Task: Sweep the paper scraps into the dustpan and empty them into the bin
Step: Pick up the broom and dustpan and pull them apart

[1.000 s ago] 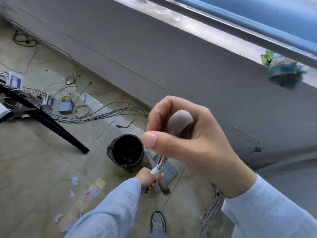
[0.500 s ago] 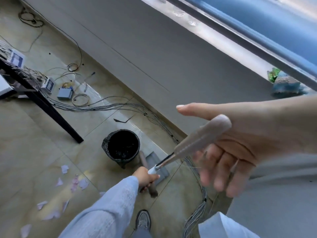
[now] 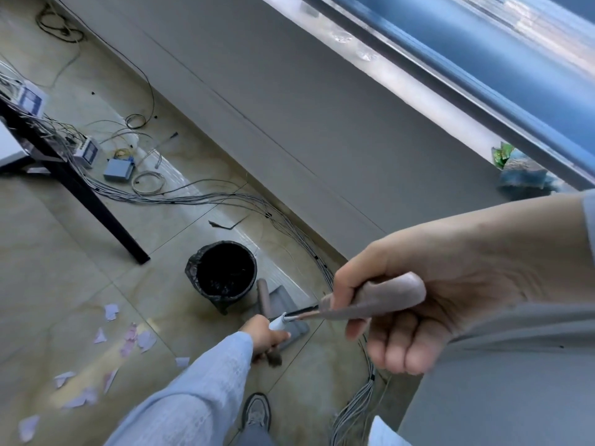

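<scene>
Right hand: the right hand (image 3: 428, 304) is seen close to the camera, its grip clamped round the thick brownish end of a long handle (image 3: 383, 300); the thumb is laid along the top and the fingers (image 3: 396, 349) are curled underneath.
Handle: a thin shaft is seen running from that thick end down and to the left, to a white collar just at the left hand.
Left hand: the left hand (image 3: 265, 334), at the end of a pale blue sleeve (image 3: 193, 394), is closed round the lower part of the tools near the floor; exactly which shaft is held there cannot be told.
Dustpan: a grey dustpan (image 3: 286, 312) is seen low by the floor, just right of the bin and partly hidden by the left hand; a brown bar-shaped part (image 3: 264, 297) is set along its left edge.
Bin: a round bin (image 3: 223, 275) lined with a black bag is stood upright on the floor tiles (image 3: 48, 268), touching or just beside the dustpan.
Paper scraps: white and pinkish paper scraps (image 3: 128, 336) are scattered over the tiles to the left of the sleeve, well apart from the dustpan.
Cables: a bundle of grey cables (image 3: 199, 199) is laid along the foot of the grey wall (image 3: 289, 107) and curved round behind the bin.
Surface: only a black leg (image 3: 96, 204) of a surface is seen at the left.
Shoe: a grey shoe (image 3: 256, 412) is seen at the bottom edge.
</scene>
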`<state>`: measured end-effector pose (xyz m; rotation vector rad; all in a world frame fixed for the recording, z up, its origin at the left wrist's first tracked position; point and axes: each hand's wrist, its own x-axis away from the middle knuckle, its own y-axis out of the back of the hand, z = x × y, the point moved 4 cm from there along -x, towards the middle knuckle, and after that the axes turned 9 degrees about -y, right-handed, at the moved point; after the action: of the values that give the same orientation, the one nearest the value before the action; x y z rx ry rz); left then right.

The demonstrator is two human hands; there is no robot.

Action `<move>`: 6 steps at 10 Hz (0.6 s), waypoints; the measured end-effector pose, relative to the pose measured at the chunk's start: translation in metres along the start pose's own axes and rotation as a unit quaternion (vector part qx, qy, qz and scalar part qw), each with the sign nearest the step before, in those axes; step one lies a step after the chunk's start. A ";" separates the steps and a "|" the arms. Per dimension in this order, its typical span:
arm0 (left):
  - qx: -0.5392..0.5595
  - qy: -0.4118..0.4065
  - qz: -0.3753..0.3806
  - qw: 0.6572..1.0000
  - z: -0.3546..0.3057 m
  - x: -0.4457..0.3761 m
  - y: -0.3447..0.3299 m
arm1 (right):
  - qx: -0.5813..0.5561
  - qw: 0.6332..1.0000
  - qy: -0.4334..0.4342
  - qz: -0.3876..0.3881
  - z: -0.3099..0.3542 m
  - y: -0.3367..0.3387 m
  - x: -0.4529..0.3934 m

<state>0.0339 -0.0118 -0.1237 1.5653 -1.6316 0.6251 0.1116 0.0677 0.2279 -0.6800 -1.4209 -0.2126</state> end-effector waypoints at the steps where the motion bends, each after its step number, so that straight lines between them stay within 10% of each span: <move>1: -0.001 0.000 -0.004 1.000 0.001 0.001 -0.001 | 0.040 0.997 -0.030 -0.055 -0.009 0.001 -0.002; 6: -0.132 -0.022 0.000 0.991 -0.004 0.026 -0.017 | 0.089 0.966 -0.173 -0.169 -0.070 0.061 0.046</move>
<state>0.0525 -0.0264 -0.1034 1.3942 -1.6714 0.3583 0.2098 0.0892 0.2528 -0.3321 -1.8666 -0.2363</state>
